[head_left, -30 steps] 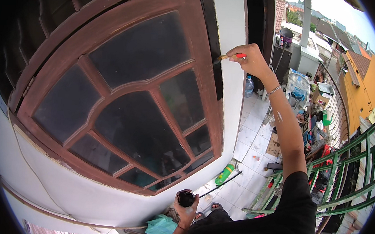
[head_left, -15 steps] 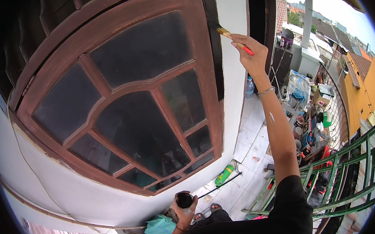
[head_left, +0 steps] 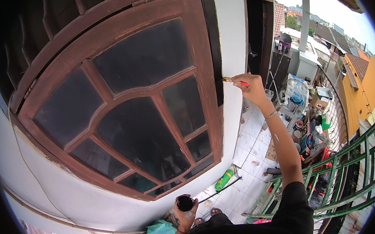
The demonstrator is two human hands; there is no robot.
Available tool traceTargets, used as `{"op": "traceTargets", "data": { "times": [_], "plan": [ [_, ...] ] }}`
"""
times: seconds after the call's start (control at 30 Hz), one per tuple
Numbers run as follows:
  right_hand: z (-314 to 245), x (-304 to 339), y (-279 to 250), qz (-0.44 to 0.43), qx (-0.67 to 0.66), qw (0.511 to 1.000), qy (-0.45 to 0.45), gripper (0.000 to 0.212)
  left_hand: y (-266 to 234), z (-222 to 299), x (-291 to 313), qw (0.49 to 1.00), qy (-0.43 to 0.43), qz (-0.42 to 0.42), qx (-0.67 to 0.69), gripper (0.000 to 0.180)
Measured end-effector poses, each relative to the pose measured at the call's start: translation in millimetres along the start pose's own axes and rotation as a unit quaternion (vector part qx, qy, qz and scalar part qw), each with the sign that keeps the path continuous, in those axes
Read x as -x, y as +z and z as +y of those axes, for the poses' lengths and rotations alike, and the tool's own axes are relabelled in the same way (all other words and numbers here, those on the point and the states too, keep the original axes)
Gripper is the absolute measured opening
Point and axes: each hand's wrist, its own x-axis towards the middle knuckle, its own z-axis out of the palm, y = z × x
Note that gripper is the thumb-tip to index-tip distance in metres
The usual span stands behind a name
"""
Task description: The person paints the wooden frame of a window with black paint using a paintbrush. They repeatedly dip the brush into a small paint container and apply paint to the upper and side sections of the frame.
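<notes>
Head view, looking down: the right hand (head_left: 251,90) is clamped on a paintbrush (head_left: 229,79), fingers pinched round its wooden handle, whose red end pokes out beside the hand. Its bristles reach the right edge of a glossy black strip (head_left: 215,39), where the strip borders the white wall (head_left: 231,42); whether they press on it is too small to tell. Low in the view, the left hand (head_left: 185,220) is closed round a small round cup (head_left: 184,209), thumb and fingers on opposite sides; the cup's mouth faces up and its inside is dark. The cup is well apart from the brush.

Left of the strip stands a brown wooden window (head_left: 155,100) with dark glass panes. A teal plastic bag (head_left: 161,232) lies just beside the left forearm. On the white tiled floor (head_left: 247,163), a green bottle (head_left: 224,180) lies on its side near a thin dark rod (head_left: 219,191). Right of the black-sleeved right arm runs a green metal railing (head_left: 333,177), with a cardboard box (head_left: 320,103) among clutter beyond.
</notes>
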Motion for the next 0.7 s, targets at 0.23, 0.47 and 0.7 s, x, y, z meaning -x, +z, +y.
{"op": "traceTargets", "data": {
  "times": [0.23,0.47,0.7],
  "plan": [
    [-34,-132,-51,0.153,0.027,0.985,-0.075,0.012,-4,1,-5,0.999,0.028,0.018,-0.001,0.034],
    [-55,-155,-57,0.299,0.021,0.946,-0.124,0.015,-4,2,1,0.999,0.003,0.032,0.017,0.034],
    [-21,-56,1,0.182,-0.025,0.979,-0.083,0.012,-1,-2,0,1.000,0.012,0.017,0.014,0.035]
  ]
}}
